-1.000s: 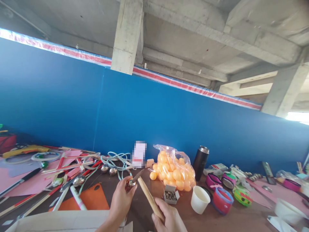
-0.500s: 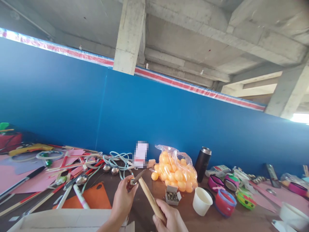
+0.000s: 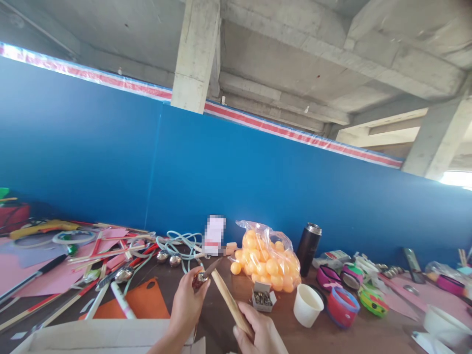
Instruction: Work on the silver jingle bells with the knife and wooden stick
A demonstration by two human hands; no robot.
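My left hand (image 3: 189, 298) is closed around a small shiny metal ball (image 3: 200, 280), its fingers hiding part of it. My right hand (image 3: 260, 328) grips the wooden handle of a hammer (image 3: 231, 304). The hammer's dark, narrow head lies right beside the ball; whether the two touch, I cannot tell. Just right of the handle stands a small open box (image 3: 262, 297) of tiny metal pieces. Two more shiny balls (image 3: 174, 260) rest on the table behind my left hand.
Beyond the box is a clear bag of orange balls (image 3: 271, 265), beside a black flask (image 3: 309, 250). A white cup (image 3: 308, 306) and colourful wristbands (image 3: 342, 307) stand to the right. Sticks, an orange sheet (image 3: 147, 301) and cardboard (image 3: 99, 337) lie left. A blue partition (image 3: 236, 172) rises behind.
The view has shifted very slightly. Both hands keep their holds on the metal ball and the hammer, in nearly the same positions.
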